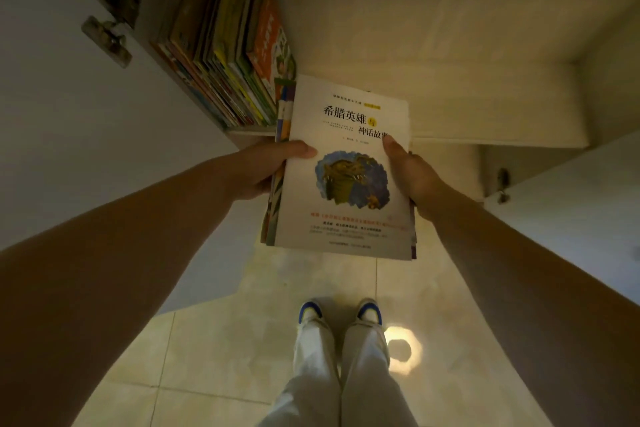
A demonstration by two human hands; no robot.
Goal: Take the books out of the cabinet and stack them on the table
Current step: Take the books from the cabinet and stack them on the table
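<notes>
While both hands carry a bundle of books [343, 177] in front of the cabinet [450, 80], the step in hand looks like the carry itself — a batch is out of the shelf and not yet on any table. The left hand [263, 168] grips the bundle's left edge, thumb laid flat across the white top cover and fingers curled out of sight beneath. The right hand [410, 170] holds the right edge the same way, thumb on the cover near the title, fingers hidden under the stack. The bundle lies roughly flat, its far end reaching over the shelf lip, its near end out over the tiled floor [242, 340] above the person's shoes [341, 312].

More books stand in a leaning row [221, 55] at the left end of the shelf, just beside the held bundle, so the task is judged well short of done. An open door [86, 114] stands to the left, another at the right edge.

No table shows in this view. The next move, then, calls for turning away from the cabinet with the bundle kept level — the lower books sit slightly fanned at the left edge and could slide if the grip tilts — and setting it down squarely before coming back for the row.
</notes>
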